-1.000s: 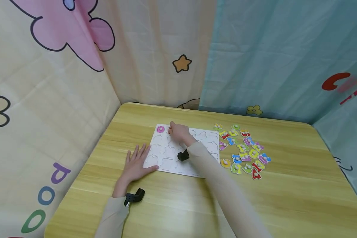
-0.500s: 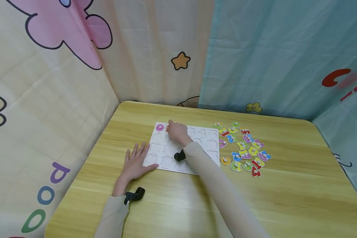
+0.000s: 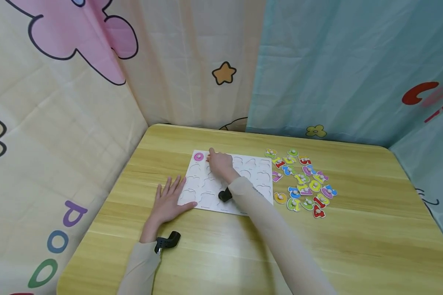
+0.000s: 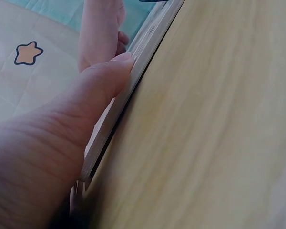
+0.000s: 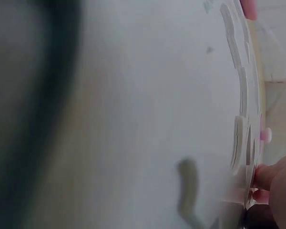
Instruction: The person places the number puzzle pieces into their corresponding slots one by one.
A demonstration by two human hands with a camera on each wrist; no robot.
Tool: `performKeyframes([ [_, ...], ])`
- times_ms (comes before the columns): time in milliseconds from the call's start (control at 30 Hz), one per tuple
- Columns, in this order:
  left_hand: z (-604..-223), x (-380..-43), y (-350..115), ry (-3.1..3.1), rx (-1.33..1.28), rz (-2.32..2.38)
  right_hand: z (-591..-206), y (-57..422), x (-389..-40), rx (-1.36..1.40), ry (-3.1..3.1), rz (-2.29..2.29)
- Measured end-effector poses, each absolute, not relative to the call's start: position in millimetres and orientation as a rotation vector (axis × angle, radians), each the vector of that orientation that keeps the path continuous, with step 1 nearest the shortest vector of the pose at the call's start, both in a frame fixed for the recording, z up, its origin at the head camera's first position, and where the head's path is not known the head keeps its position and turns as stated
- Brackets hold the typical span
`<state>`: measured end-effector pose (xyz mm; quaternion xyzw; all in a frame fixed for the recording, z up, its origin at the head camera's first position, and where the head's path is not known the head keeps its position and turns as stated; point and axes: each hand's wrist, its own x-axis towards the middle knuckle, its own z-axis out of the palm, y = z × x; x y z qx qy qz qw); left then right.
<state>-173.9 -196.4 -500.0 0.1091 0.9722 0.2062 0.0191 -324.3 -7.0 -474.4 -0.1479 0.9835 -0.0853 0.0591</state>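
Observation:
A white puzzle board (image 3: 214, 207) with shaped recesses lies on the table. A pink ring-shaped piece, like a 0 (image 3: 198, 157), sits in its far-left corner. My right hand (image 3: 221, 165) is just right of that piece, low over the board's far row. Its fingers pinch a small red number piece (image 3: 208, 157), mostly hidden by the hand. In the right wrist view a reddish knob (image 5: 261, 196) shows beside the fingertips. My left hand (image 3: 168, 205) lies with fingers spread at the board's near-left corner. In the left wrist view its thumb (image 4: 117, 71) rests on the board's edge.
Several colourful knobbed number pieces (image 3: 314, 186) lie scattered right of the board, some overlapping. The wooden table (image 3: 373, 229) meets printed curtains (image 3: 317, 82) at its back and left. Black wrist cameras (image 3: 167, 241) are worn on both wrists.
The head view has shifted slightly. My right hand has stayed almost in place at the far row, moving a touch left at first. The left hand has not moved.

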Motion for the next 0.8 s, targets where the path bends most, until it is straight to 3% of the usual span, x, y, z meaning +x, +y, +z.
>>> performKeyframes([
  [467,-501.3,-174.8,-195.8,3.027,0.346,0.635,-468.7,20.8,-312.0,-0.523,2.898,-0.298],
  [800,-500.4,-175.7,-196.0,3.026,0.362,0.647,-458.0,67.4,-280.6,-0.58,2.859,-0.6],
])
